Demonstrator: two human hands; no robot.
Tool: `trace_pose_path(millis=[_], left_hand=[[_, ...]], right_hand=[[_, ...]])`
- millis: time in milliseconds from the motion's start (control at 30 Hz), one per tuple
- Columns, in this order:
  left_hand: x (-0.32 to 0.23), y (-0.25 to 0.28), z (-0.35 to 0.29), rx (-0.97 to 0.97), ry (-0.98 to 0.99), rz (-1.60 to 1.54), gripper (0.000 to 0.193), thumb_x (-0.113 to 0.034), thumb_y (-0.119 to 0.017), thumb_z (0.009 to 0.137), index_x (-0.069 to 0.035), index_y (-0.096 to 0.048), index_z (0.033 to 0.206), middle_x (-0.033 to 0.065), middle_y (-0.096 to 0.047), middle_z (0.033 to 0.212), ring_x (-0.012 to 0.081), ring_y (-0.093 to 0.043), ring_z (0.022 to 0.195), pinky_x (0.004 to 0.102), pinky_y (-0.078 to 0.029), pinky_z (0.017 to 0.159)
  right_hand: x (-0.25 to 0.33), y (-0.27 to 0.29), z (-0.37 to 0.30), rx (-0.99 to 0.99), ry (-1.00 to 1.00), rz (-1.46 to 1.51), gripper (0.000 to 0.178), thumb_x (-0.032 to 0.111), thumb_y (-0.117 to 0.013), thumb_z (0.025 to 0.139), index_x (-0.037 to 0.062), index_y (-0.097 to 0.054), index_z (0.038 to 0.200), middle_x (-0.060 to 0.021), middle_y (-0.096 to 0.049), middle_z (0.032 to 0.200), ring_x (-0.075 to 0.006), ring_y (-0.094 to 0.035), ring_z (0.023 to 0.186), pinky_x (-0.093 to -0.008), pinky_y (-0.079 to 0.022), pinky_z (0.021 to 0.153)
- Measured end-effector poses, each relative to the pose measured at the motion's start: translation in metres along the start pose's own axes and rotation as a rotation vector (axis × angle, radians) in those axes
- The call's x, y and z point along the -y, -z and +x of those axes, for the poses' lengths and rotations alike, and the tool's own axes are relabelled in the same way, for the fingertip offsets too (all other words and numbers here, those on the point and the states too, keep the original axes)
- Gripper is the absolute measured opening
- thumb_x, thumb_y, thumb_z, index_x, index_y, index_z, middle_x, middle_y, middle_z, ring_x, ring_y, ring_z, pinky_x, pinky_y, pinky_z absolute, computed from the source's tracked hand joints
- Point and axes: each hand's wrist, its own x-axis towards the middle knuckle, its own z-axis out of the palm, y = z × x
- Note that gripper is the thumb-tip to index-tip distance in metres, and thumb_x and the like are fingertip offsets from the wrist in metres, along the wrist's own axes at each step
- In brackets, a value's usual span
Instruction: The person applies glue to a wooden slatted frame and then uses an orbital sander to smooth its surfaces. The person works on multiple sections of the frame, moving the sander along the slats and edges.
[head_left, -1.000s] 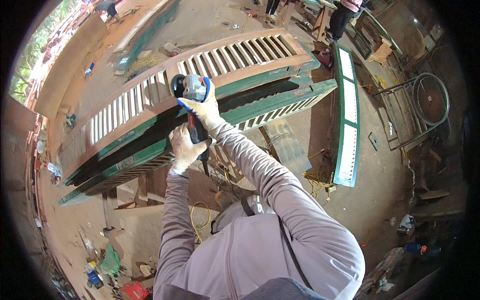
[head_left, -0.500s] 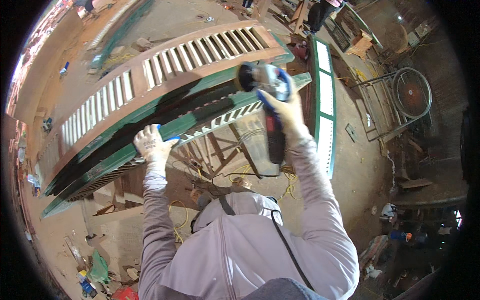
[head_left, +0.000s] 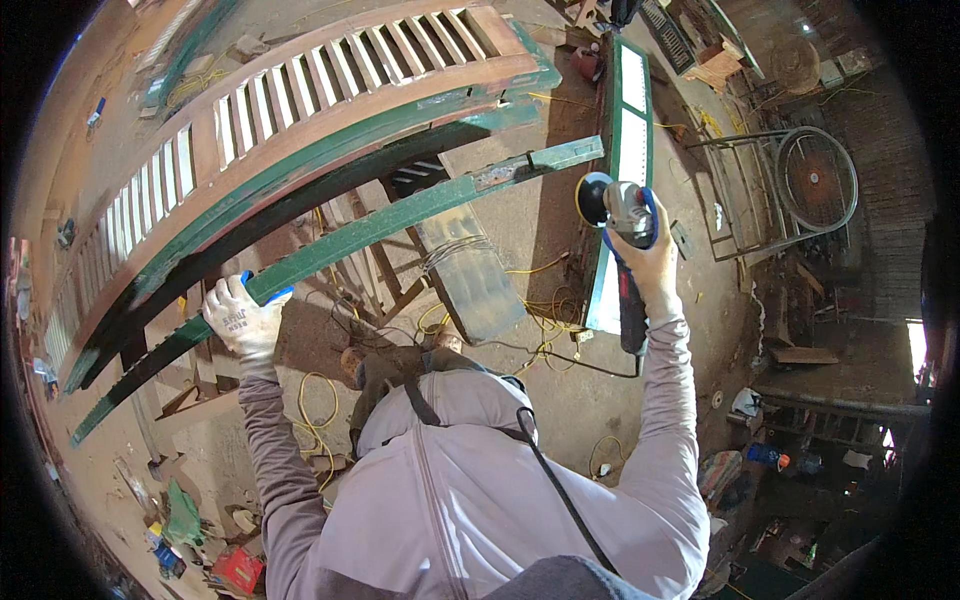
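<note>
My left hand (head_left: 245, 316), in a white and blue work glove, is closed around the edge of a long green louvred shutter (head_left: 370, 232). That shutter stands tilted nearly edge-on, so its slats are mostly hidden. In my right hand (head_left: 648, 262), also gloved, is an angle grinder (head_left: 630, 305) with a black body and silver head. Its round disc (head_left: 592, 199) faces left, beyond the shutter's right end and apart from it. Behind lies a second shutter (head_left: 204, 135), with bare brown wood on its face and slats and green on its side.
Another green-framed shutter (head_left: 632, 135) lies to the right. A wooden plank (head_left: 470, 270) and trestle legs stand below the held shutter. Yellow cords (head_left: 545, 345) trail over the floor near my feet. A metal frame with a wheel (head_left: 818, 180) is at the far right.
The held shutter has turned from showing its slats to nearly edge-on, away from the brown one. My left hand has moved left with it; the grinder has swung right and down, away from it.
</note>
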Motion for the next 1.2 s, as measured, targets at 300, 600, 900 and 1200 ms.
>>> trace_pose_path(millis=[300, 600, 900, 1200], left_hand=[[-0.001, -0.005, -0.005, -0.053, -0.046, 0.007, 0.083, -0.069, -0.087, 0.058, -0.009, -0.064, 0.111, 0.0107, -0.062, 0.11, 0.0346, -0.059, 0.11, 0.0528, -0.048, 0.097], [0.003, -0.012, -0.012, -0.08, -0.049, 0.052, 0.082, -0.071, -0.083, 0.063, -0.008, -0.065, 0.113, 0.011, -0.062, 0.11, 0.0355, -0.059, 0.11, 0.0521, -0.045, 0.1], [0.0, -0.01, -0.014, -0.104, -0.055, 0.002, 0.077, -0.064, -0.084, 0.065, -0.007, -0.065, 0.114, 0.0114, -0.063, 0.108, 0.0349, -0.06, 0.107, 0.0513, -0.047, 0.097], [0.004, -0.014, -0.008, -0.017, -0.012, 0.072, 0.085, -0.07, -0.085, 0.061, -0.009, -0.064, 0.117, 0.0103, -0.062, 0.114, 0.035, -0.058, 0.114, 0.0525, -0.044, 0.103]], right_hand=[[0.007, -0.017, 0.031, 0.134, 0.009, 0.089, 0.083, 0.021, -0.087, 0.077, 0.0026, -0.048, 0.148, -0.0155, -0.061, 0.137, -0.0251, -0.06, 0.125, -0.0377, -0.047, 0.108], [-0.006, -0.016, 0.046, 0.137, 0.022, 0.054, 0.083, 0.023, -0.088, 0.076, 0.0053, -0.05, 0.148, -0.0153, -0.064, 0.133, -0.0254, -0.063, 0.121, -0.0383, -0.049, 0.104], [-0.02, -0.01, 0.051, 0.019, 0.079, 0.005, 0.077, 0.028, -0.087, 0.077, 0.0096, -0.054, 0.144, -0.0135, -0.072, 0.113, -0.0216, -0.071, 0.097, -0.0353, -0.056, 0.089], [-0.016, -0.02, 0.044, 0.095, 0.041, 0.07, 0.08, 0.023, -0.087, 0.076, 0.0063, -0.051, 0.146, -0.0152, -0.065, 0.126, -0.0246, -0.064, 0.116, -0.0379, -0.05, 0.102]])
